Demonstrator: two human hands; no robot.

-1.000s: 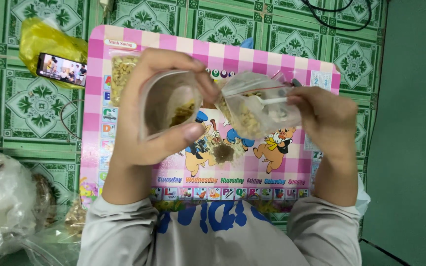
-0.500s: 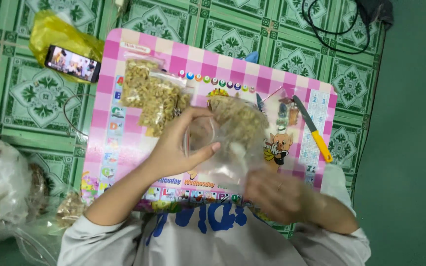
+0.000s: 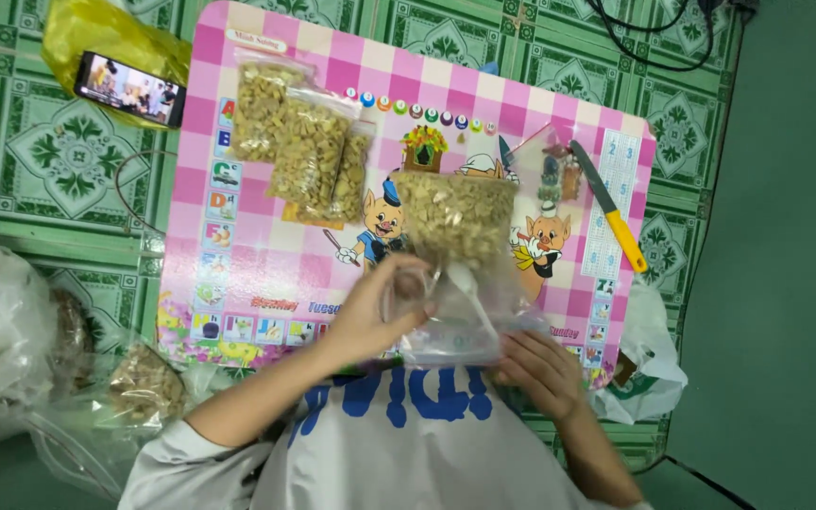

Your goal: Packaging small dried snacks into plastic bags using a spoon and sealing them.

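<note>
- my left hand [image 3: 370,316] has its grip closed on the mouth of a clear plastic bag [image 3: 455,274], fingers curled over the near left corner of the opening.
- my right hand [image 3: 540,373] pinches the bag's near right edge from below, grip narrow, fingers folded against the plastic.
- the bag lies between the two hands and runs away from me; its far half is packed with pale tan chopped pieces, and its near end by the grips looks flat and see-through.
- the bag rests on a pink checked play mat [image 3: 266,255] printed with cartoon pigs, which lies on a green patterned tiled floor [image 3: 59,161].
- further up the mat, to the left, three filled small bags [image 3: 304,156] of the same tan pieces lie overlapping, well apart from my hands.
- on the right side of the mat lies a knife with a yellow handle [image 3: 611,208], blade pointing away from me.
- off the mat at far left, a phone [image 3: 129,90] with a lit screen sits on a yellow plastic bag [image 3: 96,33].
- near my left elbow lie crumpled clear bags [image 3: 11,331], one holding brownish material i cannot make out.
- a white plastic bag [image 3: 649,364] sits just beside my right wrist.
</note>
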